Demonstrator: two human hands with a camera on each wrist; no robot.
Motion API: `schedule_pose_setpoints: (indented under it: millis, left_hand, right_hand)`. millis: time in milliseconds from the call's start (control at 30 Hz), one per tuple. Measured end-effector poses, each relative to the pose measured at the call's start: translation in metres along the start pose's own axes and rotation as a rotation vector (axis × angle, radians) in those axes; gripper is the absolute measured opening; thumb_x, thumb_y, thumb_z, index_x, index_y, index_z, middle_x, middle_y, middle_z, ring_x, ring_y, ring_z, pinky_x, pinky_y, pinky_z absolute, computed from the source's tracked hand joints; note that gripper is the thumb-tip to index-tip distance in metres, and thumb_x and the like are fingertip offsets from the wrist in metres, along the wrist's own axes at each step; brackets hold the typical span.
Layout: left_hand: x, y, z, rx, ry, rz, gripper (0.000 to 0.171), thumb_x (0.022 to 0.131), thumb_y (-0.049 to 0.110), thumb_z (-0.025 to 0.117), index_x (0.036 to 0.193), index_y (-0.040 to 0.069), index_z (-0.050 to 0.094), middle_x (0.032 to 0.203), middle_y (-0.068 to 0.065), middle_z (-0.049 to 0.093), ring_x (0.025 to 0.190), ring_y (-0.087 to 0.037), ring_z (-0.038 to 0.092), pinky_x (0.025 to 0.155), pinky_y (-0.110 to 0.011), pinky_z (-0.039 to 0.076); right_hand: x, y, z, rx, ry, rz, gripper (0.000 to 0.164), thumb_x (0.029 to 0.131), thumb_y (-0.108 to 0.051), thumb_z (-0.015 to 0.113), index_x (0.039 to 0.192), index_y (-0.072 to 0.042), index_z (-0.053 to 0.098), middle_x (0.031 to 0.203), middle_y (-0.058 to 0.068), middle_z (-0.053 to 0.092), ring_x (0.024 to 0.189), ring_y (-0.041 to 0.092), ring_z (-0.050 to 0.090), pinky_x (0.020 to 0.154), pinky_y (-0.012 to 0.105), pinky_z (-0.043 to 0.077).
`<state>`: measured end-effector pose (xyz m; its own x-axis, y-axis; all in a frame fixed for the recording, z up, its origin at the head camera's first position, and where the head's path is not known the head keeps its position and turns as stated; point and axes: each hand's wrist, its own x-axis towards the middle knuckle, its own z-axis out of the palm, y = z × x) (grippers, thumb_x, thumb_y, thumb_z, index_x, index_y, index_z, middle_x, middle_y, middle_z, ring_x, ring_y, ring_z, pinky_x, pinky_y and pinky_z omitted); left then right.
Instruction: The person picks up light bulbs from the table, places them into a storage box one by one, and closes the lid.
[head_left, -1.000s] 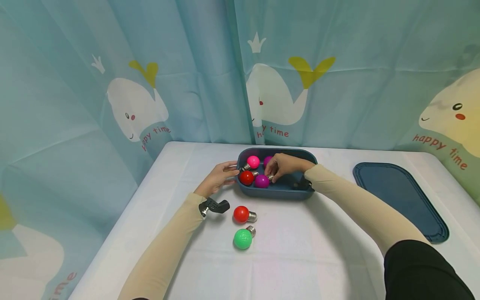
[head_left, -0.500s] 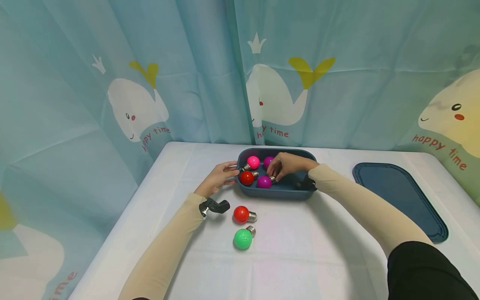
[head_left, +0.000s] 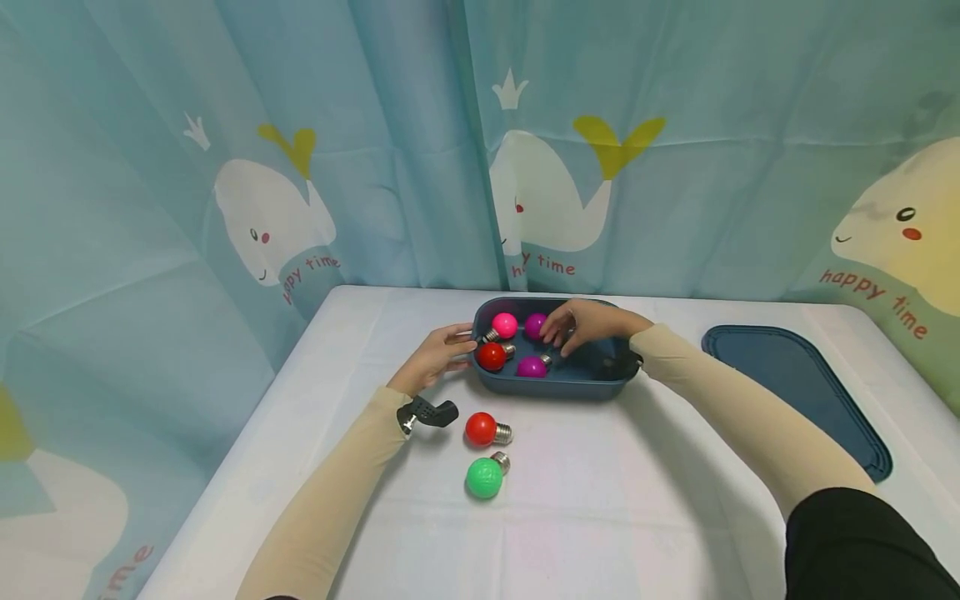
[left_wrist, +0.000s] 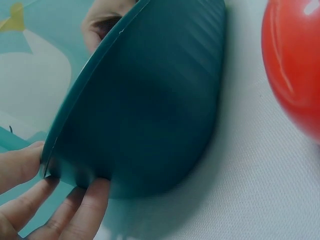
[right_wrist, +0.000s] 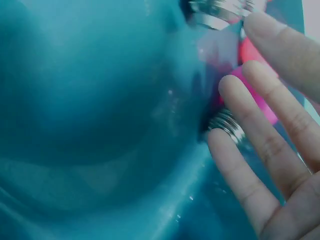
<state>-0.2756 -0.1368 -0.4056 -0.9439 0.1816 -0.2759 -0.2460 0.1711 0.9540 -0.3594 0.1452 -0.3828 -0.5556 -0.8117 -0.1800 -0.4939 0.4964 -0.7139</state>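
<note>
head view: a dark blue bin [head_left: 551,389] sits at the far side of the white worktop [head_left: 592,525]. inside, toward its left end, lie a pink bulb [head_left: 506,324], a red bulb [head_left: 491,357], a far purple bulb [head_left: 535,326] and a near purple bulb [head_left: 532,367]. the left hand [head_left: 435,357] rests its fairly straight fingers against the bin's left end. the right hand [head_left: 591,323] is over the bin, fingers apart, just beside the far purple bulb. on the worktop in front lie a second red bulb [head_left: 481,429] and a green bulb [head_left: 483,478]; a dark blue tray-like panel [head_left: 802,396] lies to the right.

left wrist view: the left hand's fingertips touch the outer wall and rim; the second red bulb is partly seen.

right wrist view: the right hand's fingers are spread near a threaded metal base [right_wrist: 227,124]; whether they touch it, i cannot tell.
</note>
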Motion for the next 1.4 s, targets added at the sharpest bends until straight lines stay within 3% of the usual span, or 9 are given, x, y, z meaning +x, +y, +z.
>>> schedule_pose_setpoints:
  millis: [367,500,700,967,1200,1400]
  left_hand:
    - [-0.002,-0.003,0.0,0.003,-0.007,-0.004,0.052,0.096,0.008,0.051,0.145,0.005,0.033,0.147,-0.019,0.038,0.13,-0.032,0.044,0.104,-0.046,0.043]
    - [-0.001,-0.005,-0.001,0.003,-0.006,-0.009,0.052,0.096,0.009,0.051,0.145,0.005,0.034,0.147,-0.019,0.038,0.13,-0.033,0.044,0.104,-0.047,0.042]
    - [0.001,-0.006,-0.002,-0.008,-0.006,-0.013,0.052,0.096,0.008,0.052,0.145,0.006,0.034,0.147,-0.019,0.039,0.13,-0.033,0.044,0.105,-0.047,0.042]
    - [0.001,-0.002,-0.002,-0.005,-0.004,0.001,0.052,0.096,0.008,0.051,0.145,0.006,0.033,0.146,-0.02,0.039,0.128,-0.031,0.046,0.103,-0.046,0.043]
    - [0.002,-0.001,-0.001,-0.02,-0.005,-0.01,0.052,0.096,0.008,0.051,0.145,0.006,0.033,0.147,-0.02,0.038,0.128,-0.031,0.045,0.105,-0.046,0.042]
    - [0.002,-0.001,0.0,-0.024,-0.006,-0.012,0.053,0.096,0.008,0.051,0.145,0.006,0.033,0.147,-0.019,0.038,0.13,-0.031,0.043,0.105,-0.047,0.042]
  right_hand:
    - [-0.02,-0.018,-0.01,0.017,0.016,-0.048,0.056,0.075,0.002,0.075,0.126,0.007,0.053,0.124,0.026,0.059,0.106,0.041,0.061,0.088,0.044,0.054]
    - [-0.028,-0.028,-0.011,0.038,0.017,-0.054,0.062,0.074,-0.003,0.077,0.129,0.006,0.051,0.129,0.026,0.055,0.11,0.042,0.059,0.092,0.053,0.049]
    - [-0.039,-0.048,-0.007,0.005,0.014,-0.086,0.068,0.072,-0.017,0.081,0.13,0.002,0.052,0.132,0.024,0.054,0.112,0.038,0.059,0.097,0.054,0.046]
    - [-0.051,-0.075,0.008,-0.053,0.02,-0.125,0.063,0.072,-0.021,0.082,0.128,-0.007,0.056,0.126,0.014,0.06,0.109,0.023,0.063,0.1,0.049,0.046]
    - [-0.06,-0.09,0.03,-0.065,0.048,-0.253,0.059,0.073,-0.024,0.081,0.123,-0.002,0.058,0.122,0.014,0.063,0.107,0.027,0.064,0.096,0.043,0.05]
    - [-0.067,-0.103,0.058,-0.075,0.08,-0.291,0.054,0.073,-0.024,0.081,0.119,-0.005,0.062,0.117,0.009,0.066,0.103,0.019,0.065,0.093,0.041,0.052]
